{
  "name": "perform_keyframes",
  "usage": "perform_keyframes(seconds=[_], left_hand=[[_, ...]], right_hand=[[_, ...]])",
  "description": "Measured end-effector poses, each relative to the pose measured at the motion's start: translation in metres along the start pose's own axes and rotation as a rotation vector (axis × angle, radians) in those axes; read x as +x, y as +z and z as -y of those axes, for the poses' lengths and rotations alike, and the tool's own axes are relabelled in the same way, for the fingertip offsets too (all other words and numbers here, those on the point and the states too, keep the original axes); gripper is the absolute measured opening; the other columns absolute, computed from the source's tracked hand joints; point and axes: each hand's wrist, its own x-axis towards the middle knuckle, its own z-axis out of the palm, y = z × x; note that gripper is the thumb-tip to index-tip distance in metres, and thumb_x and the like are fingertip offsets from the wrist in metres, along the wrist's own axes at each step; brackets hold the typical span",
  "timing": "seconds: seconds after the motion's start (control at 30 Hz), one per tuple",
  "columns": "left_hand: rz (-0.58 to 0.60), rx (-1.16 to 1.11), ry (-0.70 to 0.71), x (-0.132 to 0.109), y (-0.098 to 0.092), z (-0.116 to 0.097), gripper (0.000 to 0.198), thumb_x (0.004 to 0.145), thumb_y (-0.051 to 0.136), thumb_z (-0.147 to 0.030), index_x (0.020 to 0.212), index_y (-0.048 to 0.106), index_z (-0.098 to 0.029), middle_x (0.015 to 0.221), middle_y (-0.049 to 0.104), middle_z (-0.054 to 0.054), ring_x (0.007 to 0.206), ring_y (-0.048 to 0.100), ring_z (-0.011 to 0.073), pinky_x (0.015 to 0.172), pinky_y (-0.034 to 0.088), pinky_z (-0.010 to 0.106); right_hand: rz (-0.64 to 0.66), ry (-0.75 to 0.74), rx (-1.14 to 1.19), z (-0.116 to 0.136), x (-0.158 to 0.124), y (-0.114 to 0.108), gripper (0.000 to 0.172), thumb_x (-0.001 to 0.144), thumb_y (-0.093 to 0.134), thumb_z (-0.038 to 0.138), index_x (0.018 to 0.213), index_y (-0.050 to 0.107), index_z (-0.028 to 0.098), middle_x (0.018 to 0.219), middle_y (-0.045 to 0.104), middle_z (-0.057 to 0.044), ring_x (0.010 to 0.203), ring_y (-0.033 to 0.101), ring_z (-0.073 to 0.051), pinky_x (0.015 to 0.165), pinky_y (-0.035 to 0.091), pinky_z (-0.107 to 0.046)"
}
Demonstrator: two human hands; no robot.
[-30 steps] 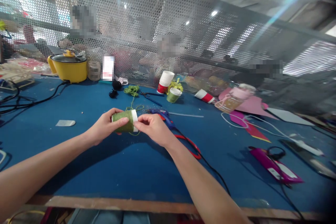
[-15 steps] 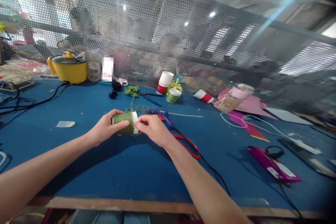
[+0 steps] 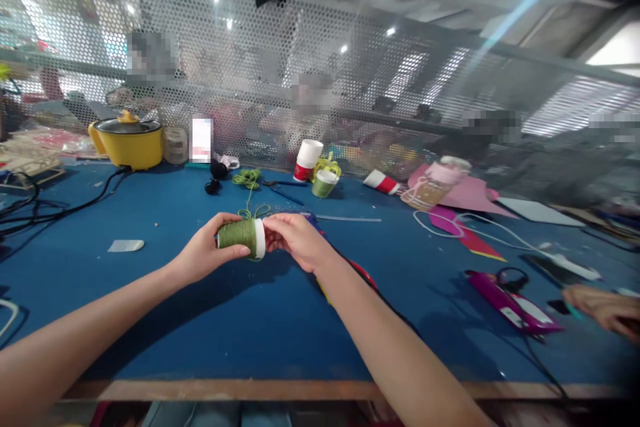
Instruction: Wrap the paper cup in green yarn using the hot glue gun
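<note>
A paper cup (image 3: 237, 236) wound with green yarn lies on its side just above the table, its white rim (image 3: 260, 238) facing right. My left hand (image 3: 207, 250) is closed around the wound part, thumb along the front. At the rim, my right hand (image 3: 295, 240) has its thumb and index finger pinched against the edge, the other fingers curled; whether yarn is between them is hidden. A loose strand of green yarn (image 3: 249, 199) runs from behind the cup back to a small tangled heap of green yarn (image 3: 247, 177).
Behind stand a second green-wrapped cup (image 3: 325, 183), stacked white-and-red cups (image 3: 307, 160), pliers (image 3: 285, 190) and a yellow pot (image 3: 131, 145). A cabled glue gun is partly hidden by my right hand. At right, another person's hand (image 3: 603, 307) is near a purple case (image 3: 515, 303).
My right fingers have shifted up along the cup's rim, and that hand now covers most of the glue gun. Another person's hand has come in at the right edge. The view has shifted slightly.
</note>
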Motion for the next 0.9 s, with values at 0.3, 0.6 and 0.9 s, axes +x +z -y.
perform_keyframes(seconds=[0.3, 0.6, 0.9], left_hand=[[0.050, 0.070, 0.065, 0.008, -0.003, -0.004, 0.063, 0.062, 0.067, -0.036, 0.114, 0.039, -0.015, 0.104, 0.049, 0.010, 0.088, 0.053, 0.0209, 0.076, 0.045, 0.036], [0.327, 0.285, 0.157, 0.021, -0.011, -0.012, 0.078, 0.065, 0.066, -0.035, 0.131, 0.027, -0.018, 0.110, 0.053, 0.009, 0.094, 0.054, 0.0230, 0.083, 0.043, 0.038], [0.310, 0.502, 0.331, -0.002, -0.002, -0.004, 0.078, 0.067, 0.068, -0.026, 0.131, 0.024, -0.024, 0.127, 0.041, 0.012, 0.114, 0.043, 0.0276, 0.093, 0.038, 0.043]], right_hand=[[-0.078, -0.173, -0.155, -0.003, -0.002, -0.003, 0.014, 0.069, 0.053, 0.024, 0.058, 0.053, 0.015, 0.050, 0.054, 0.003, 0.047, 0.048, -0.008, 0.050, 0.037, -0.021], [-0.048, -0.326, -0.378, -0.010, -0.011, -0.007, 0.015, 0.073, 0.051, 0.026, 0.064, 0.054, 0.016, 0.056, 0.053, 0.003, 0.053, 0.048, -0.009, 0.054, 0.038, -0.023], [-0.207, -0.181, -0.340, -0.017, -0.006, -0.014, 0.034, 0.084, 0.039, 0.044, 0.083, 0.059, 0.015, 0.083, 0.063, -0.006, 0.079, 0.057, -0.015, 0.069, 0.043, -0.028]])
